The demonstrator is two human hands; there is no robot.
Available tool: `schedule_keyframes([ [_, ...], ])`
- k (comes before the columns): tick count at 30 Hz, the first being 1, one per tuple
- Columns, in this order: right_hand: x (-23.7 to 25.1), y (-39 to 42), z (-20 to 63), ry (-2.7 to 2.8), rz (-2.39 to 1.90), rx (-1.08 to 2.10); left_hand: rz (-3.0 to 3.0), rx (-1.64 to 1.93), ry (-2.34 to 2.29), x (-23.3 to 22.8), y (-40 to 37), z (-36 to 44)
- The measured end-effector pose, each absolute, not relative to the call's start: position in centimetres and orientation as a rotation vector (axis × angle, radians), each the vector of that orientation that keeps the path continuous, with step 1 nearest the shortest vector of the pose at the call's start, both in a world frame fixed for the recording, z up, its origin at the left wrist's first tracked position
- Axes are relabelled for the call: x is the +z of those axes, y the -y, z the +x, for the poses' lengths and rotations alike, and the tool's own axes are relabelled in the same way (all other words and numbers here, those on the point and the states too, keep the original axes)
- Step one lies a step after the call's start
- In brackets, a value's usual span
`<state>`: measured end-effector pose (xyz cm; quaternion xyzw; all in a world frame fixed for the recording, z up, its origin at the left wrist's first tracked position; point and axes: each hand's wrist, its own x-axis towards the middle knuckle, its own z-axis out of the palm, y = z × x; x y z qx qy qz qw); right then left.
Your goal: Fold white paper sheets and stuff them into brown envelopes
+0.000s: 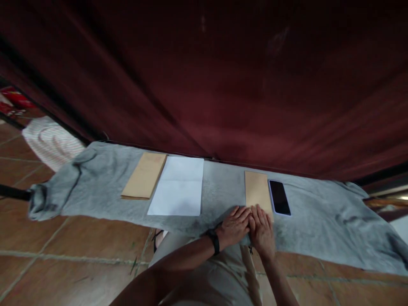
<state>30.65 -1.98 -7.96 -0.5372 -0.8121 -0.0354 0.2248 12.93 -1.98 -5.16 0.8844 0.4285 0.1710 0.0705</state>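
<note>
A brown kraft-paper piece (256,187), perhaps an envelope, lies on the grey cloth (223,187). My left hand (234,225), with a dark band at its wrist, rests its outstretched fingers by the near left corner of that paper. Beside it, my right hand (263,229) lies with its fingers straight on the paper's near end. The two hands touch at the fingertips and thumbs, and partly cover that end. Just right of the paper is a dark-screened phone (279,197) with a pale edge.
Left of my hands lies a white sheet (178,187) with a crease across it. Next to it is a folded stack of brown paper (145,175). A dark red panel (204,85) rises behind the cloth. A striped cloth (54,140) hangs at the far left above floor tiles.
</note>
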Motion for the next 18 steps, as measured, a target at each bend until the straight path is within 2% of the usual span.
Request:
schedule_keyframes([
  [5, -8.8, 2.5, 30.5, 2.208, -1.514, -0.151, 2.616, 0.488, -1.478, -3.5, 4.1, 8.3],
  [12, -8.9, 2.2, 30.2, 2.150, -1.527, -0.172, 2.355, 0.474, -2.132, -3.9, 6.6, -4.5],
  [18, -9.1, 2.1, 30.3, 2.146, -1.559, -0.166, 2.372, 0.265, -2.054, -5.3, 7.3, -7.9],
])
